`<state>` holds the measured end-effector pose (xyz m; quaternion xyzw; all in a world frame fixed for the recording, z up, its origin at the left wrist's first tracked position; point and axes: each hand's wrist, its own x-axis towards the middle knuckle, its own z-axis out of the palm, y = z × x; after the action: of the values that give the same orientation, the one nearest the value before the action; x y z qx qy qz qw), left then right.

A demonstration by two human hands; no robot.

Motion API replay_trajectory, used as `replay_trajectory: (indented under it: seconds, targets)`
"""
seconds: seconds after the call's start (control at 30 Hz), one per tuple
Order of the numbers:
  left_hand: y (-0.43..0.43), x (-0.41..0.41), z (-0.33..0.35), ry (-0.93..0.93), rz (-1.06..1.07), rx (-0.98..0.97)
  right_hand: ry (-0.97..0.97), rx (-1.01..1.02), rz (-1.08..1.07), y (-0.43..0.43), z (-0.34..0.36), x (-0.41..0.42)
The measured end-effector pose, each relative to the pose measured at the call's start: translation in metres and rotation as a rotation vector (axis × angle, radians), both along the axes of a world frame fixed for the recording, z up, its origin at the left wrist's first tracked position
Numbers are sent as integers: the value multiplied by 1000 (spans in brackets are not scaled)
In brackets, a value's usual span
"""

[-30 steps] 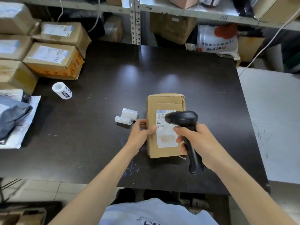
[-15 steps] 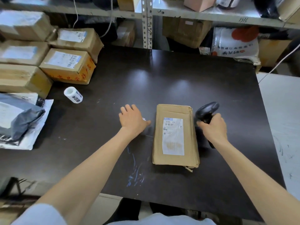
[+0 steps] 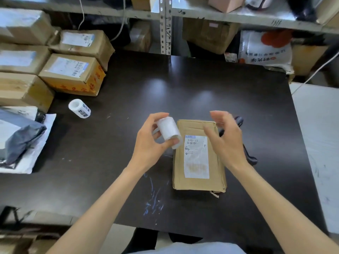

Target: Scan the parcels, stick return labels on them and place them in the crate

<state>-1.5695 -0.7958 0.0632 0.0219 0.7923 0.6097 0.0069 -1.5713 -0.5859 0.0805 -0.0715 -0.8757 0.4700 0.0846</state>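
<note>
- While it lies flat on the dark surface (image 3: 128, 162), the brown cardboard parcel (image 3: 199, 156) shows its white shipping label (image 3: 197, 158) face up.
- The left hand (image 3: 152, 142) has its grip closed around a white roll of return labels (image 3: 167, 132), lifted just left of the parcel's far corner.
- The right hand (image 3: 225, 138) hovers above the parcel's right edge, grip wide and empty.
- A black handheld scanner (image 3: 247, 154) lies beside the parcel, partly hidden by that hand.
- A second white printed roll (image 3: 79, 108) rests well apart, near stacked cardboard boxes (image 3: 71, 74).

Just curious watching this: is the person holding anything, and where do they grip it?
The left hand holds a white label roll around its side. The right hand is empty.
</note>
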Motion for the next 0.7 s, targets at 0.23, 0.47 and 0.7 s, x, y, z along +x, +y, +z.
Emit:
replay_trajectory:
  seconds: [0.23,0.47,0.7]
  targets:
    - [-28,9,22,42,-122,-109,-313,-229,404,-61,31,-16]
    - [-51,11,30,13,-155,-236,-356,-325,289,-57,30,-12]
    - [-59,13,29,-87,-88,-25,-342,-416,233,-61,21,-11]
